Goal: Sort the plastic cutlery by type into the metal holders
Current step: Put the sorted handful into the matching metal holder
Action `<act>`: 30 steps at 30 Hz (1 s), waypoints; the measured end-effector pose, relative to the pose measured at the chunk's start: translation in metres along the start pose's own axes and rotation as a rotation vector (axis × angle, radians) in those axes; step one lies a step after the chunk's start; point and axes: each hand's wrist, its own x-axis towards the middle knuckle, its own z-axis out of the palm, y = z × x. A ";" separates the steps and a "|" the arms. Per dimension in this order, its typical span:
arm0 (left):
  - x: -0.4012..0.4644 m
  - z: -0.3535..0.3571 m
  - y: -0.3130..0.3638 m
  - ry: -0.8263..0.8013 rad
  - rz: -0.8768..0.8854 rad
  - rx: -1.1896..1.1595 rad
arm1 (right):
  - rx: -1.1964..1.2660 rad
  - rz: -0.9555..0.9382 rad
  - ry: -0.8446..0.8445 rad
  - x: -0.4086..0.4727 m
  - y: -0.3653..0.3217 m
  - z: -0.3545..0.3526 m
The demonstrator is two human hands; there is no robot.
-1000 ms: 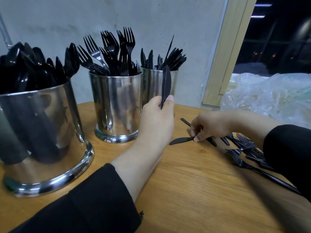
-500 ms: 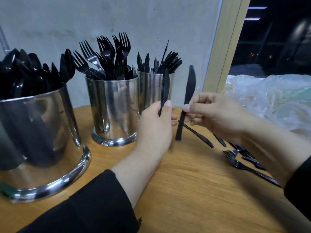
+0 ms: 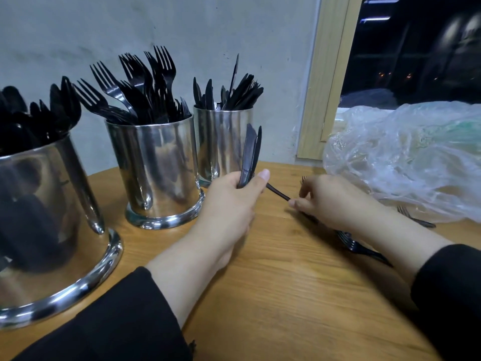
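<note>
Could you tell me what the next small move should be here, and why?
Probably the right hand lifts the knife its fingertips touch on the table and passes it to the left hand, which already holds upright knives near the knife holder.

I see a wooden tabletop (image 3: 299,295) with visible grain, set against a pale grey plaster wall (image 3: 182,29). At its far right corner a light wooden window frame (image 3: 330,74) borders dark glass (image 3: 416,61) with faint lights and reflected ceiling lamps. Indoor lighting looks dim.
</note>
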 end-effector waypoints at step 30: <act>0.008 -0.022 0.011 -0.018 0.375 0.562 | 0.705 -0.333 0.264 -0.025 -0.029 -0.042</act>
